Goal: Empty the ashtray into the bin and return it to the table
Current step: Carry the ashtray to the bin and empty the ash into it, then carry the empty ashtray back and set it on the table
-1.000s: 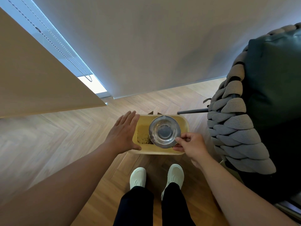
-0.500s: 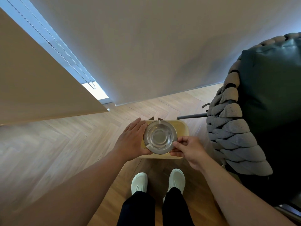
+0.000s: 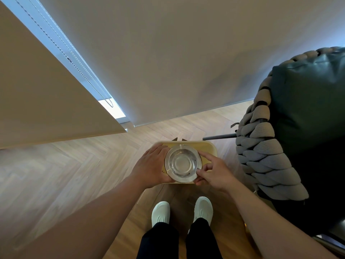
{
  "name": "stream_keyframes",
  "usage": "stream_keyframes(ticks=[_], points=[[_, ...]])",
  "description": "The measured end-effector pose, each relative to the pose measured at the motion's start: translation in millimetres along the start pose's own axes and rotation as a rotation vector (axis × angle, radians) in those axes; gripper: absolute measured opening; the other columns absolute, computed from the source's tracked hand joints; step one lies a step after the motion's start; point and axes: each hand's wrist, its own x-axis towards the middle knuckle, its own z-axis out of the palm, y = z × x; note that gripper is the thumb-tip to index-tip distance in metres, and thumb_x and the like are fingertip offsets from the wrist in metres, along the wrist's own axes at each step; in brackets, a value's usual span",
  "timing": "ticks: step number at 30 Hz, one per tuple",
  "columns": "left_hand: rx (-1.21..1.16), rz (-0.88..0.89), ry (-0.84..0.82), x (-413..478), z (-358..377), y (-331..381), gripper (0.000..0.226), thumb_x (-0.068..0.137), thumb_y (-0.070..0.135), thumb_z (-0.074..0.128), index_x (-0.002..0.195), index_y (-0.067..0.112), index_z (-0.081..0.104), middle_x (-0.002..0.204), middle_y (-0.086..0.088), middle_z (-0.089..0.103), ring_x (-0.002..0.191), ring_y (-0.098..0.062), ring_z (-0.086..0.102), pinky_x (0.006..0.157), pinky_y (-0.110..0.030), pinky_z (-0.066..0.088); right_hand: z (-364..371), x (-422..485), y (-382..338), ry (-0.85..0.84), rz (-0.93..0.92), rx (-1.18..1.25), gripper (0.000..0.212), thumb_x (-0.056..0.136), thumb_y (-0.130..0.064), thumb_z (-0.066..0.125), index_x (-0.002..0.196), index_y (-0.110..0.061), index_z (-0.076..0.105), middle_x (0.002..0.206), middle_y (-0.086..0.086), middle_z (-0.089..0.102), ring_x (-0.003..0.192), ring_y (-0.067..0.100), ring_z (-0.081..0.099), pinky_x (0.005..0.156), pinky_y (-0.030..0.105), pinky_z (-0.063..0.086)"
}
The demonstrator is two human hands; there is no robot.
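Observation:
A round metal ashtray (image 3: 183, 163) is held level, bowl up, directly above the yellow bin (image 3: 209, 147) on the floor. Its bowl looks shiny, with only a few dark specks. My left hand (image 3: 151, 166) cups the ashtray's left rim from the side. On the near right rim my right hand (image 3: 212, 171) pinches with thumb and fingers, index finger stretched along the edge. Most of the bin's inside is hidden by the ashtray and my hands.
A woven grey chair with a dark green cushion (image 3: 291, 128) stands close on the right, one dark leg (image 3: 220, 136) reaching toward the bin. A beige panel (image 3: 46, 101) juts out at left. Herringbone wood floor (image 3: 65, 174) lies around; my white shoes (image 3: 182, 212) stand just behind the bin.
My left hand moved right from the bin's rim onto the ashtray's left side. The ashtray rose toward me and now covers more of the bin.

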Motion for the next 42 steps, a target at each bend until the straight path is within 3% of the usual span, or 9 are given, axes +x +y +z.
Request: stream_keyframes(ticks=[5,9,13,16,23,30,37,42], points=[[-0.064,-0.059,-0.029,-6.2,-10.4,3.9,0.098,0.054,0.074,0.074,0.135,0.031,0.04,0.138,0.01,0.049,0.124,-0.011,0.046,0.099,-0.033,0.045,-4.2,-6.4,-9.5,-0.05,-0.107,-0.375,0.097,0.072,-0.019,0.085,0.151,-0.033,0.031,0.098,0.002,0.066,0.089,0.017,0.071,0.084,0.034,0.06],[-0.103,-0.068,-0.032,-9.2,-13.7,5.0,0.097,0.054,0.076,0.072,0.135,0.034,0.039,0.137,0.012,0.051,0.122,-0.01,0.047,0.093,-0.028,0.043,0.1,-6.3,-12.0,-0.056,-0.177,-0.533,0.113,0.06,-0.032,0.092,0.151,-0.033,0.025,0.112,-0.015,0.057,0.104,0.011,0.06,0.089,0.025,0.051],[-0.099,-0.083,-0.048,-11.4,-13.4,4.6,0.099,0.051,0.079,0.07,0.134,0.034,0.039,0.136,0.013,0.051,0.121,-0.009,0.047,0.094,-0.032,0.048,6.1,-4.6,-10.4,-0.003,-0.263,-0.583,0.101,0.057,-0.035,0.093,0.139,-0.037,0.033,0.098,-0.029,0.054,0.091,0.003,0.061,0.082,0.021,0.051],[-0.09,-0.088,-0.055,-13.3,-13.0,3.8,0.099,0.052,0.077,0.072,0.134,0.033,0.038,0.136,0.012,0.051,0.121,-0.009,0.047,0.093,-0.032,0.048,7.4,-2.6,-8.7,-0.008,-0.272,-0.617,0.091,0.057,-0.037,0.092,0.13,-0.037,0.038,0.1,-0.021,0.059,0.092,0.008,0.063,0.081,0.023,0.054],[-0.068,-0.072,-0.063,-18.9,-24.9,10.5,0.097,0.055,0.07,0.078,0.134,0.029,0.041,0.136,0.009,0.052,0.12,-0.011,0.048,0.092,-0.029,0.045,5.0,-7.5,-11.0,-0.011,-0.291,-0.691,0.085,0.058,-0.038,0.092,0.124,-0.039,0.038,0.092,-0.023,0.055,0.086,0.006,0.061,0.079,0.025,0.055],[-0.06,-0.064,-0.07,-22.7,-47.9,29.0,0.096,0.054,0.072,0.077,0.133,0.03,0.041,0.135,0.009,0.053,0.117,-0.01,0.049,0.086,-0.023,0.039,-2.0,-24.4,-27.6,0.021,-0.324,-0.788,0.081,0.059,-0.044,0.09,0.122,-0.035,0.04,0.117,-0.01,0.059,0.102,0.012,0.058,0.087,0.032,0.052],[-0.017,-0.08,-0.091,-31.9,-76.3,54.5,0.104,0.052,0.075,0.076,0.138,0.031,0.036,0.141,0.008,0.049,0.125,-0.014,0.047,0.095,-0.035,0.045,-5.3,-55.6,-50.1,0.037,-0.331,-0.827,0.078,0.061,-0.042,0.089,0.121,-0.031,0.041,0.12,-0.005,0.059,0.104,0.015,0.058,0.088,0.033,0.052],[-0.032,-0.085,-0.078,-50.4,-100.5,75.9,0.103,0.048,0.082,0.07,0.134,0.036,0.036,0.136,0.009,0.053,0.121,-0.014,0.05,0.089,-0.033,0.044,-2.3,-83.6,-65.4,0.04,-0.334,-0.838,0.084,0.062,-0.041,0.089,0.128,-0.027,0.04,0.126,-0.003,0.057,0.108,0.016,0.056,0.09,0.034,0.05]])
